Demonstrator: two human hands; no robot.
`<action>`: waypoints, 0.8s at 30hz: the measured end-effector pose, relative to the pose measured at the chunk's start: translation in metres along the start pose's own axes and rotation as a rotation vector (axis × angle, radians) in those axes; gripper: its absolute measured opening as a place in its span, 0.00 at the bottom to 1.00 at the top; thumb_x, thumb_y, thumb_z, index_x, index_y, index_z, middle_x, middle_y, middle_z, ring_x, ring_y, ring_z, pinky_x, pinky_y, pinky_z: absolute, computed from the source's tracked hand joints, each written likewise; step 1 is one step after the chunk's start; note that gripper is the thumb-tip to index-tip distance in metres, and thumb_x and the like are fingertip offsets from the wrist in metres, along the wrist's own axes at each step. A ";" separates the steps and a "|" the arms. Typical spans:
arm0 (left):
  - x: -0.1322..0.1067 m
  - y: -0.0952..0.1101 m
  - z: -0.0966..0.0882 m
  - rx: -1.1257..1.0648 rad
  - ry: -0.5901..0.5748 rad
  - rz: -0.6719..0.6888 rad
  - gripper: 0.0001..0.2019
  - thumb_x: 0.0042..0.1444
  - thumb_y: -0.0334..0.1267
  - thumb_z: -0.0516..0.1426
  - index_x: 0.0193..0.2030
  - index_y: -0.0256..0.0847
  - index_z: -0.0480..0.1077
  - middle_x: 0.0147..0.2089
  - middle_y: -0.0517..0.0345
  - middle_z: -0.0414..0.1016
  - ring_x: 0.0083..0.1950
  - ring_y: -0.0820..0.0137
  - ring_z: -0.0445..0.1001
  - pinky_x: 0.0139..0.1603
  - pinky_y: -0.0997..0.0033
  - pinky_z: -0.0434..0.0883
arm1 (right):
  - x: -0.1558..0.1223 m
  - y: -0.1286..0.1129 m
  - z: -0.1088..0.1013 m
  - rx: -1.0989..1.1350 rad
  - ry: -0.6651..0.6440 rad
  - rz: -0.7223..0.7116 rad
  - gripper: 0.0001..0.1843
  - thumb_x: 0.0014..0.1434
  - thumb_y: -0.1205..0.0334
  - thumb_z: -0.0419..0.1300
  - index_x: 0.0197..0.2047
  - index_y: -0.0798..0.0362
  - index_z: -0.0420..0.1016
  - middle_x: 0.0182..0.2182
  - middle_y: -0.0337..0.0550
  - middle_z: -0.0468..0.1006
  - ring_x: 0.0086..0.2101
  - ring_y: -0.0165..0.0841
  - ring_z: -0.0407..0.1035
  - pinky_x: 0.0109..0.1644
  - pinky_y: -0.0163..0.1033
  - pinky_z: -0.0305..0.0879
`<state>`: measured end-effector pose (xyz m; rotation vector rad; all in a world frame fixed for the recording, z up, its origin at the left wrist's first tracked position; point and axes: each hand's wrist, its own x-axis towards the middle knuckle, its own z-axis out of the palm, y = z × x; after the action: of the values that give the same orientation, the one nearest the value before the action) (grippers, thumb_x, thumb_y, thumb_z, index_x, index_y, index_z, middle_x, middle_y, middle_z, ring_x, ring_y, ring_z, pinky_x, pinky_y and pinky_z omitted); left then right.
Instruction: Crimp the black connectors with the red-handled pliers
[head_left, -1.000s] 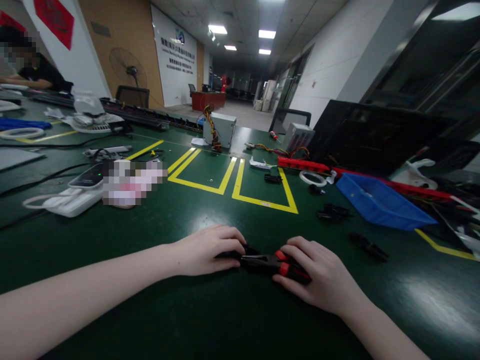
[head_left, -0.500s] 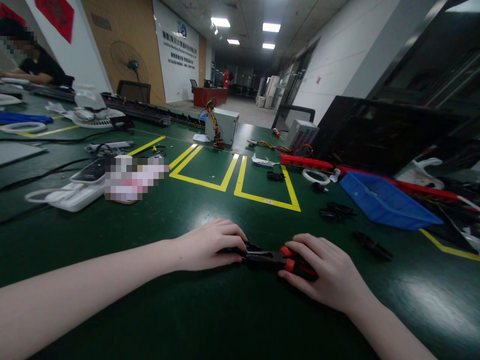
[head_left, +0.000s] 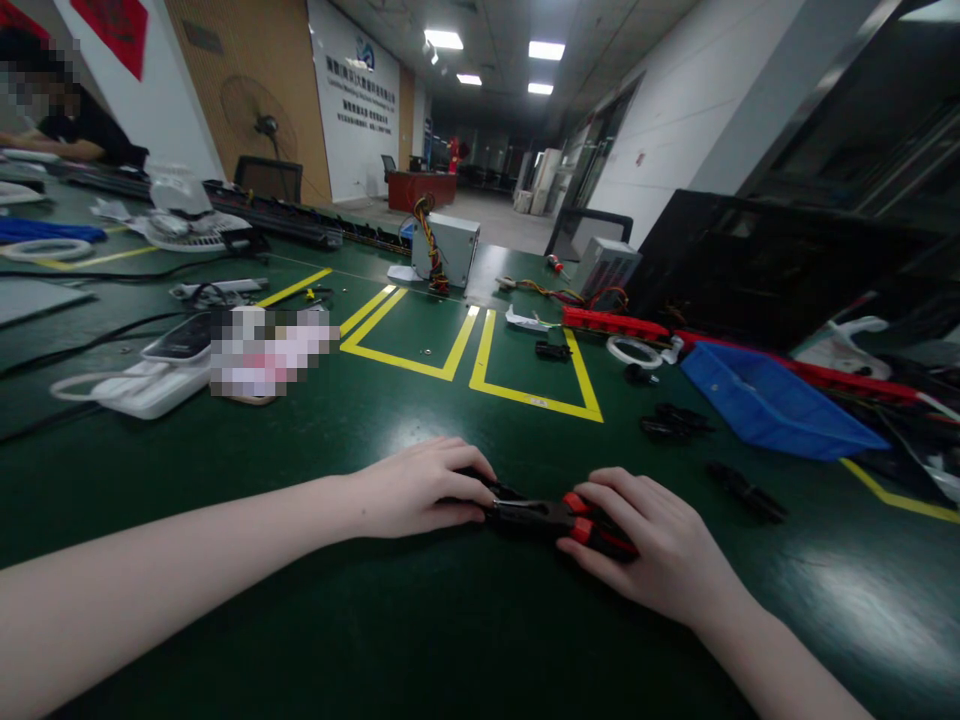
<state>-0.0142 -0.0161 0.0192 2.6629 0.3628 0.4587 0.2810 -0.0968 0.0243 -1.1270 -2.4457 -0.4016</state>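
My right hand (head_left: 656,540) is closed around the red-and-black handles of a pair of pliers (head_left: 553,516), whose dark jaws point left. Across from it, my left hand (head_left: 424,488) has its fingers curled over a small black piece (head_left: 507,491) beside the plier jaws. Most of that piece is hidden by the fingers and the jaws, and its kind cannot be made out. Both hands are low over the green table (head_left: 480,620). To the right of my right hand lie more black pieces (head_left: 744,490), with another cluster of black pieces (head_left: 673,420) behind them.
Yellow tape outlines (head_left: 397,362) mark the table ahead. A blue plastic tray (head_left: 772,405) stands at right, near a red strip (head_left: 615,325) and a white ring (head_left: 634,351). At left are a white power strip (head_left: 150,390) and cables. A metal power supply box (head_left: 455,250) stands farther back.
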 end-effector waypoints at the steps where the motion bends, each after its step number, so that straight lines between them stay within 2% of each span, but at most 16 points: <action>1: 0.000 0.000 0.000 -0.002 0.003 0.001 0.12 0.64 0.32 0.58 0.54 0.43 0.73 0.56 0.50 0.72 0.54 0.61 0.71 0.53 0.60 0.68 | 0.000 0.000 0.000 0.003 -0.005 0.000 0.19 0.60 0.50 0.62 0.46 0.56 0.73 0.40 0.52 0.77 0.34 0.35 0.72 0.35 0.39 0.70; 11: -0.001 -0.001 0.001 -0.017 0.010 -0.004 0.13 0.63 0.33 0.60 0.54 0.42 0.73 0.55 0.50 0.72 0.54 0.61 0.72 0.54 0.59 0.70 | 0.000 0.002 -0.001 0.013 -0.026 0.006 0.17 0.60 0.51 0.62 0.45 0.55 0.73 0.39 0.51 0.77 0.32 0.34 0.71 0.33 0.39 0.69; 24: 0.000 -0.002 0.002 -0.050 0.015 0.011 0.14 0.62 0.30 0.59 0.55 0.42 0.73 0.55 0.50 0.72 0.55 0.61 0.71 0.53 0.62 0.70 | 0.000 -0.002 0.003 0.014 -0.039 0.030 0.18 0.59 0.51 0.62 0.45 0.55 0.72 0.40 0.51 0.76 0.33 0.35 0.72 0.34 0.39 0.70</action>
<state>-0.0138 -0.0152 0.0169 2.6154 0.3362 0.4847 0.2788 -0.0972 0.0215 -1.1745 -2.4584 -0.3562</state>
